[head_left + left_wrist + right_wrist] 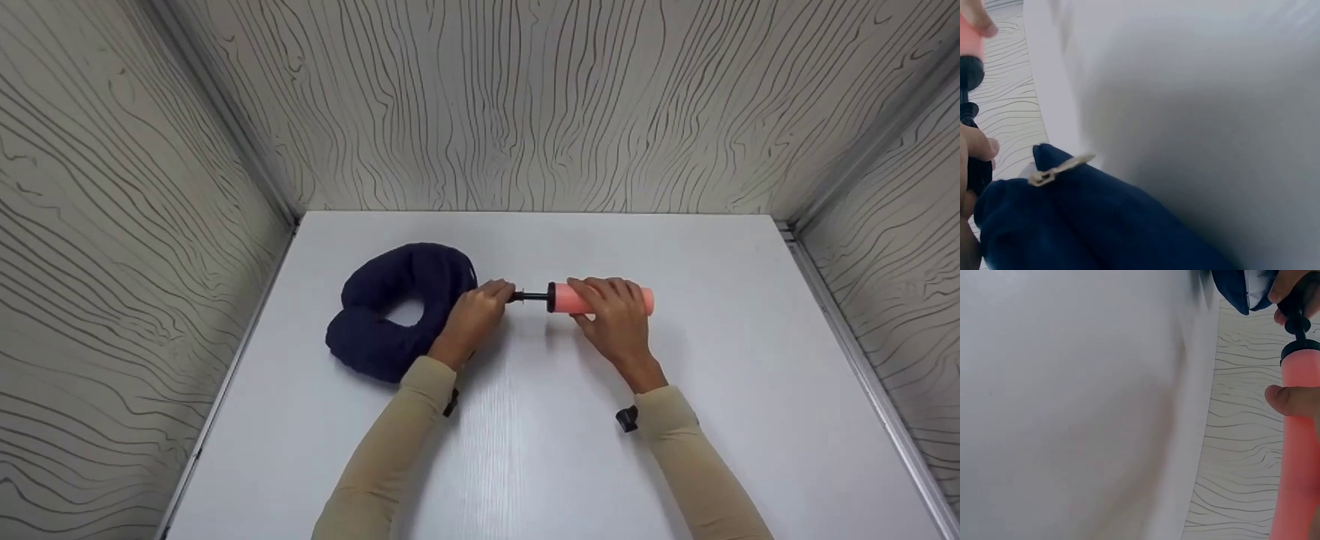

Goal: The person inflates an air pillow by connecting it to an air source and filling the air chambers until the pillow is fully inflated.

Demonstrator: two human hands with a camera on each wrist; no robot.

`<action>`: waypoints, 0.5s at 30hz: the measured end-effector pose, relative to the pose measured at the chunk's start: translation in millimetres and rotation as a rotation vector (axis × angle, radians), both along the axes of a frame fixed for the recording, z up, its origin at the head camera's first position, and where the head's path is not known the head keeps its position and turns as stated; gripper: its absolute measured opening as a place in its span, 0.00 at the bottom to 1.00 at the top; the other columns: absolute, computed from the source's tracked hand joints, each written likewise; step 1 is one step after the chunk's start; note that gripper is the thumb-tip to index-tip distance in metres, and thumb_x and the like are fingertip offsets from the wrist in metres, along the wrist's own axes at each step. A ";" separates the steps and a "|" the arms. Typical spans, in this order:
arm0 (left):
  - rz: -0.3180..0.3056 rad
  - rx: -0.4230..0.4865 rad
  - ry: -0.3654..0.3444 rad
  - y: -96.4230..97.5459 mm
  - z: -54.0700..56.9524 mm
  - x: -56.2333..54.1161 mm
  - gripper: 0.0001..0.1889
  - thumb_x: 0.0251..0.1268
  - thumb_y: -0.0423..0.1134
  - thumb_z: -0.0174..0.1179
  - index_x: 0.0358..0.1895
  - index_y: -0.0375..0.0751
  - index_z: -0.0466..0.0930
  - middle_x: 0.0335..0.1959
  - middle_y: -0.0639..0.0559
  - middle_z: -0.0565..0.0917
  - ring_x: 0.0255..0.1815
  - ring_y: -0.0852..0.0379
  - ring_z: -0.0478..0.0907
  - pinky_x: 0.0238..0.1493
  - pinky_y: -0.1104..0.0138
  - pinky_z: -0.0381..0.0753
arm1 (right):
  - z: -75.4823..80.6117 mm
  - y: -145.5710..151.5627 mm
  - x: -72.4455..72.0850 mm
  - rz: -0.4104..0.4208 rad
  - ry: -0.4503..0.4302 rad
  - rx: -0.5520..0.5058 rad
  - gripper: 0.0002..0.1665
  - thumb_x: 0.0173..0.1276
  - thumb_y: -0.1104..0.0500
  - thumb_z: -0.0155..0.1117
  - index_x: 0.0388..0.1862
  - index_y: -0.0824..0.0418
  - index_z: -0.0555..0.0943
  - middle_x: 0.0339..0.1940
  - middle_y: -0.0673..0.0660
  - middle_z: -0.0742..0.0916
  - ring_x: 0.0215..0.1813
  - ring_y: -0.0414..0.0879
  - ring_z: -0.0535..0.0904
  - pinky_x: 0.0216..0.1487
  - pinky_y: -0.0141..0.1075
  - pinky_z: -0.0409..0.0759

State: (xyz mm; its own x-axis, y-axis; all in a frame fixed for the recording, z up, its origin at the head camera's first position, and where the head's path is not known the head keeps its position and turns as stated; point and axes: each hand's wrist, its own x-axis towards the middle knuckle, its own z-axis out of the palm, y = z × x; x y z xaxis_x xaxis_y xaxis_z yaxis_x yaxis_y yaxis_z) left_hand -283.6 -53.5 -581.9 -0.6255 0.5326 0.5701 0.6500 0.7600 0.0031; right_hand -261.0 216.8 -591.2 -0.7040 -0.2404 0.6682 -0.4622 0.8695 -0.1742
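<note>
A hand pump with a pink barrel (566, 298) and a thin dark rod (535, 296) lies level between both hands, seemingly above the table. My right hand (616, 319) grips the barrel, thumb on the near side. The black handle (980, 173) at the rod's other end is held by my left hand (474, 315), whose fingers curl round it. Part of the rod shows between handle and barrel. Just left of that hand is a navy neck pillow (371, 349), its opening to the left; the left forearm covers part of its right edge.
The white table (540, 450) is bounded by wood-patterned panels (480, 105) at the back and both sides. A light zipper pull (1061, 170) sticks out from the pillow's edge. Metal rails (862, 375) run along the table's sides.
</note>
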 end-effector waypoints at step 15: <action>-0.004 0.016 -0.021 2.7 -1.8 3.5 0.12 0.68 0.23 0.66 0.51 0.35 0.89 0.47 0.45 0.92 0.49 0.52 0.91 0.49 0.66 0.92 | -3.5 20.1 6.7 -0.032 -0.040 -0.022 0.39 0.53 0.60 0.89 0.66 0.49 0.86 0.53 0.60 0.92 0.56 0.62 0.84 0.63 0.61 0.79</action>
